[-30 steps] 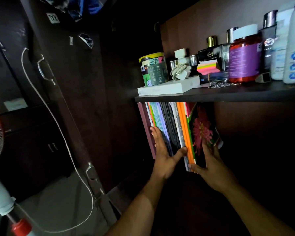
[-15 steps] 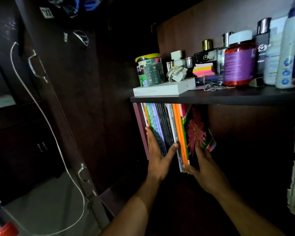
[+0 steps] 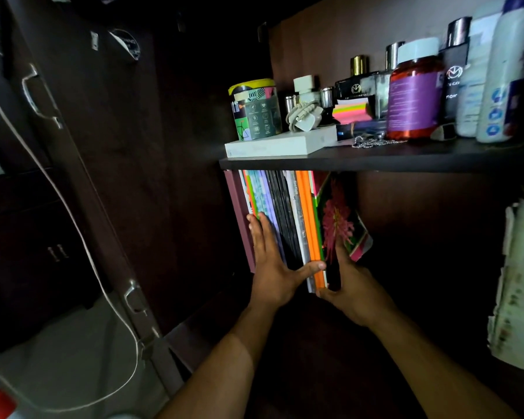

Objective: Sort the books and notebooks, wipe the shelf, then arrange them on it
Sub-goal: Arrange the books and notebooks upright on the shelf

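Books and notebooks [image 3: 288,219], a tight upright row of thin coloured spines, are standing in the dark lower compartment, directly under the dark wooden upper shelf board [image 3: 375,160]. We are seeing both hands working on this row. The left hand [image 3: 273,267] is lying flat against the spines on the row's left part, fingers straight and pointing up, thumb stretched rightward across the lower edges toward the orange spines [image 3: 310,231]; it is pressing, not gripping. The right hand [image 3: 354,291] is cupping the row's right end from below and the side, fingers reaching up along the glossy cover with the pink flower picture [image 3: 338,219]; we cannot tell how far those fingers are curling, as shadow is hiding them. That flower cover is tilting outward at the right end, its lower corner sticking out past the rest. A maroon panel [image 3: 238,213] is sitting at the row's far left.

On the upper board we are noting a flat white box [image 3: 279,145], a patterned round tin with a yellow rim [image 3: 254,108] on it, a stack of neon sticky notes [image 3: 351,110], an amber jar with a purple label and white cap [image 3: 413,92], and several bottles behind. A white cord [image 3: 73,219] is hanging down the dark cabinet door at left. A ragged stack of papers [image 3: 518,285] is showing at the right edge
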### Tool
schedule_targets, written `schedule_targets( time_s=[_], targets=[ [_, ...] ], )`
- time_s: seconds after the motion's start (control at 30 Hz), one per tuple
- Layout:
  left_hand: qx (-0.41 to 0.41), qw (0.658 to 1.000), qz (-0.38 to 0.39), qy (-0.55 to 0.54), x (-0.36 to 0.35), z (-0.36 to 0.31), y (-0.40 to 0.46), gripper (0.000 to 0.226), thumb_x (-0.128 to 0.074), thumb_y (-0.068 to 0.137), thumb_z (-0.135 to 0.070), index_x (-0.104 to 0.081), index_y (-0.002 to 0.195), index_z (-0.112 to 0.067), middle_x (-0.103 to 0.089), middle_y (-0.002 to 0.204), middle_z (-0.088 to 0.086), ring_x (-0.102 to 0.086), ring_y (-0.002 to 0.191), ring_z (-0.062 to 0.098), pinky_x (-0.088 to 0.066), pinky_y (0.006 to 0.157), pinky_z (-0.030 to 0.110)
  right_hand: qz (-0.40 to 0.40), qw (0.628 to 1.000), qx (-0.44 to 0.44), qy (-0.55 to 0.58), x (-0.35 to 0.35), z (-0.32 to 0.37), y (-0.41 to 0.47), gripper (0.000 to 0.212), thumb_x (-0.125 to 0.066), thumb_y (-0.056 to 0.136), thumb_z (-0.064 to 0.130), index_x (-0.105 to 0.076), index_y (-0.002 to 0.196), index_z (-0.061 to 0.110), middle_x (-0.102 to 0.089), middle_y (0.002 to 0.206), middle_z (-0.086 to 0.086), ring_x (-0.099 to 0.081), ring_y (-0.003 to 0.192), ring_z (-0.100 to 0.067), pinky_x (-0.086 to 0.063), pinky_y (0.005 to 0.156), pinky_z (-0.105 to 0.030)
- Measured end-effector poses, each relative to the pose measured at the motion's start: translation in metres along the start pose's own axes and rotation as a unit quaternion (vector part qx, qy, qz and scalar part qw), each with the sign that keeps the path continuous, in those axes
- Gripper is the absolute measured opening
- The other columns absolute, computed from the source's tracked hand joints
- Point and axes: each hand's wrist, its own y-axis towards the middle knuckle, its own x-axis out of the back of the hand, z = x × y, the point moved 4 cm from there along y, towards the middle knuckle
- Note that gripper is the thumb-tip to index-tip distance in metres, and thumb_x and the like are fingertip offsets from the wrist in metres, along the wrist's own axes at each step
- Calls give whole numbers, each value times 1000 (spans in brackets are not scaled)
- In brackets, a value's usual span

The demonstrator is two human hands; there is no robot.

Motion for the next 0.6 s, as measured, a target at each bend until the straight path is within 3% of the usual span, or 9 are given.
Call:
schedule_targets(
  time_s=[0.07,0.13,0.23,0.3,0.4,0.6],
  targets=[
    [-5,1000,3,-22,1,1,-1,144,-83,66,-64,20,159,-25,37,162,-11,29,150,10,2,125,37,-18,1000,4,-10,0,-1,0,118,-80,83,38,9,160,37,-42,158,-7,-51,136,-30,-48,105,-44],
    [-12,997,21,-67,4,5,0,136,-87,76,-43,20,158,-30,37,161,-15,29,150,7,0,127,47,-36,999,-2,0,2,-2,0,121,-84,77,45,6,159,42,-46,155,-7,-53,133,-31,-49,105,-49],
    [-24,996,31,-75,7,9,0,132,-86,80,-20,20,158,-28,37,161,-14,25,151,6,-5,127,51,-59,998,-6,29,4,-1,-1,124,-89,68,43,-3,158,40,-33,161,-5,-44,139,-31,-44,108,-53],
    [-23,997,32,-71,6,8,1,133,-86,80,-18,20,159,-26,37,161,-14,24,151,4,-6,127,49,-76,997,-6,19,6,0,1,126,-90,62,44,-6,156,38,-25,163,-5,-38,141,-34,-39,110,-55],
    [-28,998,18,-60,5,6,1,134,-88,78,-19,20,159,-27,35,163,-13,22,153,7,-8,127,46,-91,996,-9,13,7,0,3,125,-89,59,50,-9,153,38,-28,159,-8,-35,139,-36,-37,110,-56],
    [-30,999,4,-41,4,6,0,134,-88,77,-23,18,159,-25,33,163,-12,20,154,8,-8,127,40,-99,992,3,82,6,-2,2,118,-80,49,58,-16,148,45,-37,155,0,-45,136,-28,-42,107,-57]
  ],
)
